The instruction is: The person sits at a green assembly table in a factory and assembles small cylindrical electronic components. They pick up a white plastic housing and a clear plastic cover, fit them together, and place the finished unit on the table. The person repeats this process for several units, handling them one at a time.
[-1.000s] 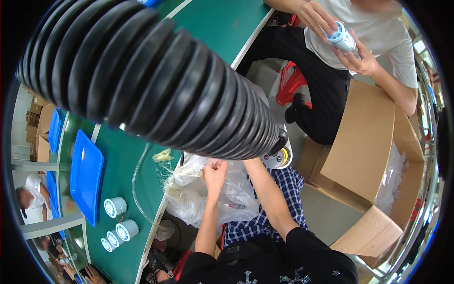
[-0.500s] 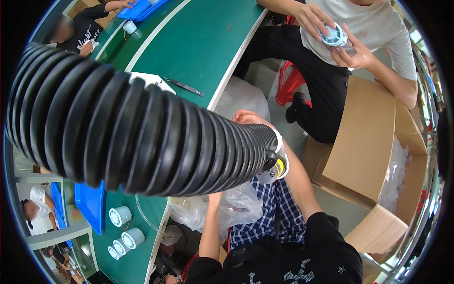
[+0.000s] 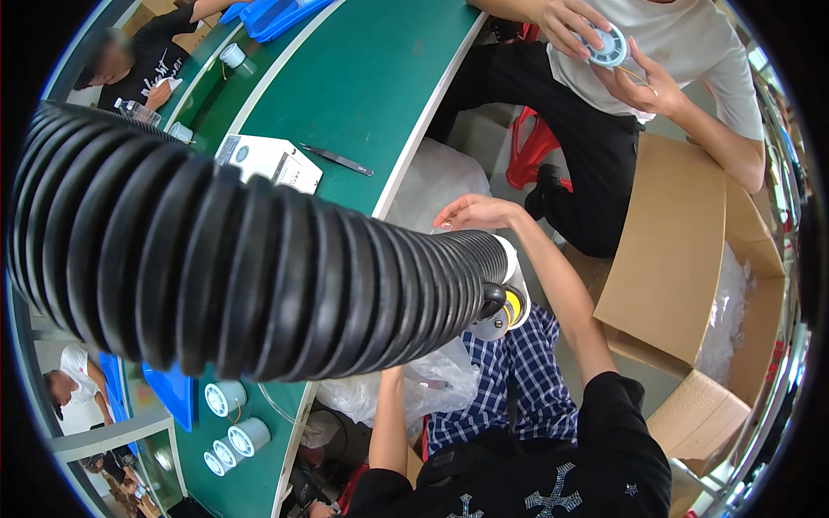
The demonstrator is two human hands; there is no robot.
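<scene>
A thick black corrugated hose (image 3: 259, 268) crosses in front of me and covers much of the space where my hands are. Beyond its upper edge shows my right hand (image 3: 475, 211), fingers bent together at the tips, with something tiny there that I cannot make out. My left forearm (image 3: 389, 423) goes up under the hose, which hides that hand completely. Beside that forearm a clear plastic bag (image 3: 440, 380) lies over my lap. At the hose's end is a white fitting with a yellow ring (image 3: 514, 304), close to my right forearm.
On the green table (image 3: 380, 78) lie tweezers (image 3: 338, 160) near a white box (image 3: 272, 161). Several pale blue spools (image 3: 249, 437) stand by a blue tray (image 3: 170, 393). A co-worker opposite holds a similar spool (image 3: 607, 46). An open cardboard box (image 3: 665, 250) stands at right.
My right hand has come out farther from behind the hose, its forearm shifting up and right. More of the white box shows past the hose. The co-worker's spool has turned slightly.
</scene>
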